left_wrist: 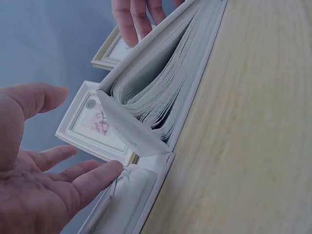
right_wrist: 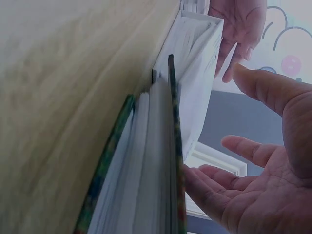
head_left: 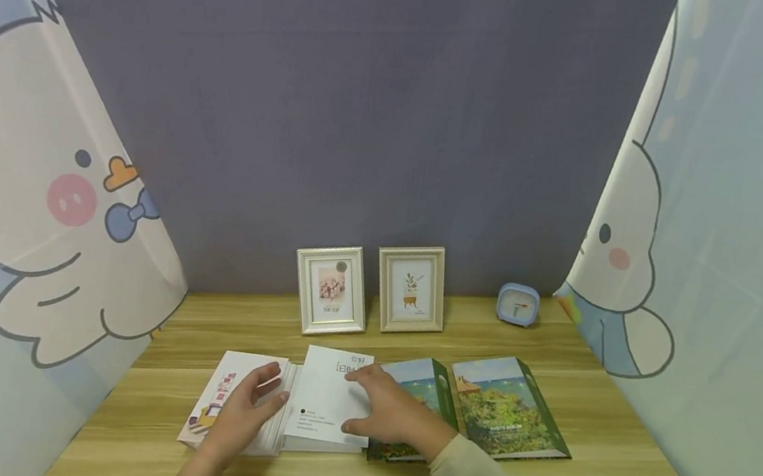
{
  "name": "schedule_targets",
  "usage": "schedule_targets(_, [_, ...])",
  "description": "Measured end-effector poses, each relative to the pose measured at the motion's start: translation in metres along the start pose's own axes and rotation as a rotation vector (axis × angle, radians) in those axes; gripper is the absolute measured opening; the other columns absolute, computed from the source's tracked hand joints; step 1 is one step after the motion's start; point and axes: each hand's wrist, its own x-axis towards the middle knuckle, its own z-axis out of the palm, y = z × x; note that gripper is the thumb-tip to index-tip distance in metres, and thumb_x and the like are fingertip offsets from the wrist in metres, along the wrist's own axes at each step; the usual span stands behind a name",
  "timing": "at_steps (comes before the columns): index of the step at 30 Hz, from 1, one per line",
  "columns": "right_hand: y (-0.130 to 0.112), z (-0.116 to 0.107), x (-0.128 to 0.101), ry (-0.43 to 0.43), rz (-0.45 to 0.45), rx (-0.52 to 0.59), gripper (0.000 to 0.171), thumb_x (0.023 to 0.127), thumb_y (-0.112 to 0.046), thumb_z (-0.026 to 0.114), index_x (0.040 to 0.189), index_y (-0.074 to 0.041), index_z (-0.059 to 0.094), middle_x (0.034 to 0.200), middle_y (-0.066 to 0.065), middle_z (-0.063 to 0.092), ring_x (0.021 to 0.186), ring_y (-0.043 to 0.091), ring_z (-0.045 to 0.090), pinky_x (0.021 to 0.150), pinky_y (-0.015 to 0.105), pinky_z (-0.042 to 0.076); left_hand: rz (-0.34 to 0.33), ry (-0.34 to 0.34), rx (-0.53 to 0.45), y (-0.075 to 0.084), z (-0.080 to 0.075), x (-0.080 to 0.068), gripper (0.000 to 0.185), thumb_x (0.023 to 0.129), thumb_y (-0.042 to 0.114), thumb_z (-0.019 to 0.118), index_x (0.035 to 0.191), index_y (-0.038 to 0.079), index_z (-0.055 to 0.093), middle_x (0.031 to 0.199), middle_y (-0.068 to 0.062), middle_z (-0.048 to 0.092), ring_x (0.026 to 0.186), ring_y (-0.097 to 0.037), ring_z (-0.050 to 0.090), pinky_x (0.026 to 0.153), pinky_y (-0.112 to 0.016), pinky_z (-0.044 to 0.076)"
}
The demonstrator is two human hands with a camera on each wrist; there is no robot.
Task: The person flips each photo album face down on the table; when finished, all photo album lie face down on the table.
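Two white albums lie side by side at the front left. One album with a pink and yellow drawing (head_left: 225, 384) is at the far left, and my left hand (head_left: 240, 415) hovers over its right part, fingers loosely bent. Beside it, a white album with dark lettering (head_left: 325, 402) has its pages fanned inside its cover in the left wrist view. Over this album's right side, my right hand (head_left: 392, 410) spreads its fingers and holds nothing. A green landscape photo album (head_left: 411, 373) sits partly under the right hand and forearm; its page edges (right_wrist: 146, 161) show in the right wrist view.
Another green photo album (head_left: 503, 412) lies at the right on the wooden table (head_left: 625, 466). Behind the albums stand two picture frames, one with pink flowers (head_left: 330, 291) and one with a potted plant (head_left: 411, 289). A small blue clock (head_left: 518, 304) stands at the back right.
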Motion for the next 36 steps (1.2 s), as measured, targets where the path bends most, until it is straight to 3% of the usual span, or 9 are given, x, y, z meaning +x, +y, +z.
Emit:
schedule_targets(5, [-0.002,0.006,0.002,-0.007,-0.015,-0.07,0.077,0.084,-0.047,0.087,0.15,-0.021,0.056,0.153,0.002,0.048,0.142,0.026,0.046,0.11,0.046,0.049,-0.046,-0.038,-0.036,0.001,0.0,-0.001,0.064,0.101,0.017,0.072,0.153,-0.004,0.043,0.159,-0.023,0.043,0.144,-0.04,0.047,0.114,-0.04,0.044])
schedule_targets(12, [-0.009,0.008,0.003,0.004,-0.02,-0.115,0.075,0.08,-0.047,0.091,0.144,-0.021,0.063,0.15,0.003,0.052,0.138,0.026,0.05,0.109,0.045,0.05,-0.079,-0.096,-0.048,0.004,0.002,-0.004,0.066,0.099,0.021,0.073,0.153,-0.004,0.044,0.157,-0.023,0.046,0.143,-0.041,0.048,0.112,-0.038,0.047])
schedule_targets(27, [-0.01,0.011,0.003,0.003,-0.007,-0.113,0.07,0.078,-0.039,0.094,0.138,-0.015,0.067,0.145,0.004,0.054,0.134,0.024,0.05,0.107,0.039,0.051,-0.056,-0.137,-0.03,0.004,0.004,-0.006,0.046,0.098,0.005,0.069,0.141,-0.008,0.057,0.14,-0.022,0.062,0.133,-0.038,0.058,0.104,-0.025,0.05])
schedule_targets(36, [-0.008,0.013,0.005,0.013,0.026,-0.104,0.065,0.077,-0.036,0.094,0.134,-0.015,0.07,0.147,0.005,0.052,0.136,0.025,0.048,0.106,0.04,0.051,-0.062,-0.139,0.037,0.006,0.006,-0.006,0.043,0.097,0.001,0.066,0.138,-0.009,0.06,0.139,-0.022,0.063,0.134,-0.038,0.057,0.112,-0.047,0.046])
